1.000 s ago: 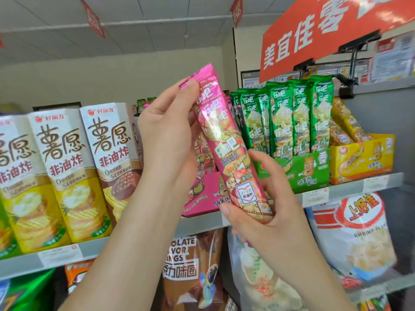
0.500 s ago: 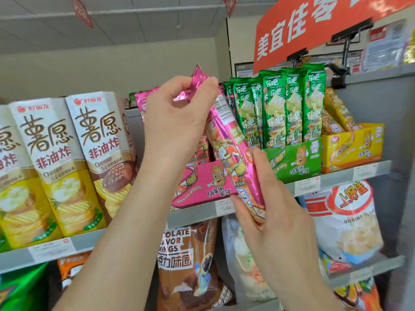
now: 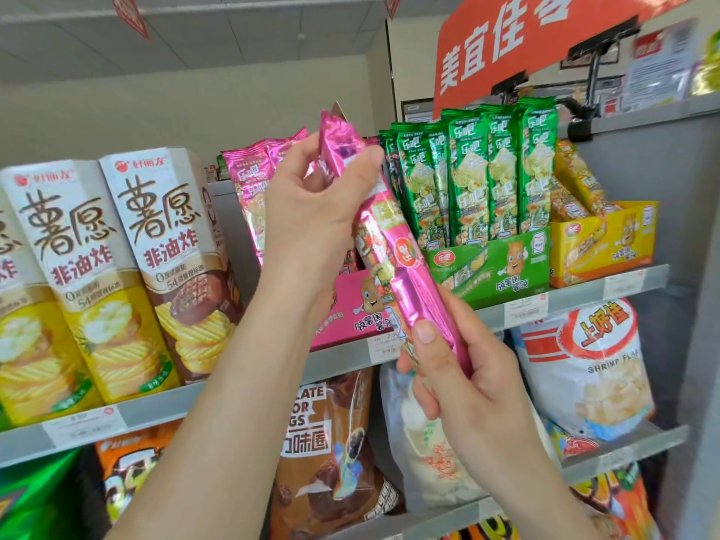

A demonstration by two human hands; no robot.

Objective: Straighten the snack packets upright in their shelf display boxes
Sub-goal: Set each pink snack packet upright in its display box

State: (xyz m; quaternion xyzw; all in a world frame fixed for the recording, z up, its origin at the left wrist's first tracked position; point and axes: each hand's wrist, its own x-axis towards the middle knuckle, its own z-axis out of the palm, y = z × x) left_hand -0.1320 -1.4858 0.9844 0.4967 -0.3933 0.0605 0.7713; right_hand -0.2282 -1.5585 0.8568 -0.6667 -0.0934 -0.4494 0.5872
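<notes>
A long pink snack packet is held tilted in front of the pink display box on the top shelf. My left hand pinches its top end. Its lower end is gripped by my right hand, thumb on the front. Other pink packets stand in the box behind my left hand. To the right, green packets stand upright in a green box, and yellow packets lean in a yellow box.
Tall chip cartons stand left of the pink box. The shelf edge carries price tags. Below it sit a brown bag, a white bag and a shrimp-chips bag. A red sign hangs above.
Both hands have turned the pink packet about its length, so its plain back seam now faces me, and carried it closer to the pink box. The view has shifted slightly.
</notes>
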